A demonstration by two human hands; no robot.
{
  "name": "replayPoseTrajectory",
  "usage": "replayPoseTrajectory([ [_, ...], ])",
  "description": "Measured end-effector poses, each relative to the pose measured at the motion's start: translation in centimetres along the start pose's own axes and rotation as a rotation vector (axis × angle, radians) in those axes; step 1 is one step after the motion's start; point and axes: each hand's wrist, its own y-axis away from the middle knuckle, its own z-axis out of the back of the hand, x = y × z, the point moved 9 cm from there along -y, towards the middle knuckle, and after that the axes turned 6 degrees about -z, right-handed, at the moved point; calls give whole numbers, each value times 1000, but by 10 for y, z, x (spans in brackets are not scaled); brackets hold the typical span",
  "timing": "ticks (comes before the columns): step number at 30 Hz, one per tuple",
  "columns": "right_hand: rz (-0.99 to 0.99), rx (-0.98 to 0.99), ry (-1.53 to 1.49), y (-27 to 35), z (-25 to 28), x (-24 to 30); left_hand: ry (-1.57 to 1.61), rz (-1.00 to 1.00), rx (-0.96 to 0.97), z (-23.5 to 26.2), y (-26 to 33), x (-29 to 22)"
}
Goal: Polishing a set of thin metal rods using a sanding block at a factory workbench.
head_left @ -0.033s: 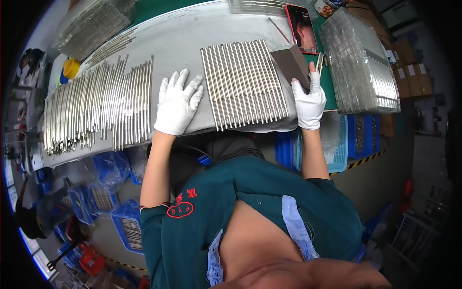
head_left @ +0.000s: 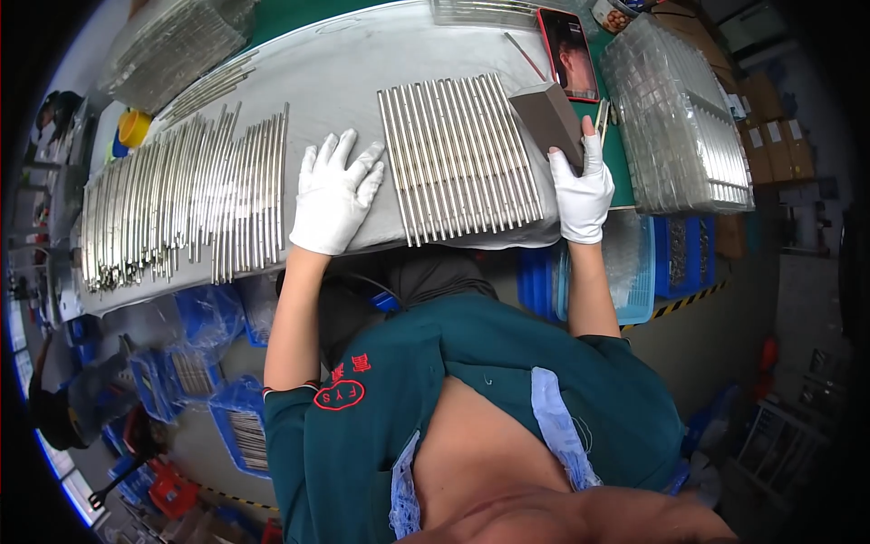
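My left hand (head_left: pixel 337 195), in a white glove with bare fingertips not showing, rests open on the grey-white covered table (head_left: pixel 331 82). Its fingers are spread beside the left edge of an evenly laid row of thin silver metal rods (head_left: pixel 458 154). At the row's right side, my right hand (head_left: pixel 580 190) wears a white glove that leaves thumb and index fingertips bare. It grips the near end of a dark grey-brown rectangular block (head_left: pixel 549 120). Farther left lies a larger, uneven spread of similar metal rods (head_left: pixel 186 195).
A phone in a red case (head_left: pixel 569 54) lies behind the block. Stacked clear plastic trays (head_left: pixel 675 113) stand at the right, with another stack (head_left: pixel 177 54) at the far left. A yellow cup (head_left: pixel 134 129) is near the left rods. Blue bins (head_left: pixel 684 254) sit below the table.
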Motion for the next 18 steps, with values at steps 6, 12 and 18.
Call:
replayPoseTrajectory([
  [6, 11, -3, -4, 0, 0, 0, -3, -47, 36, 0, -1, -5],
  [12, -6, -8, -22, 0, 1, 0, -14, -74, -35, 3, -1, -5],
  [18, -10, -15, -37, 0, 1, -1, -17, -55, -71, 5, -2, -4],
])
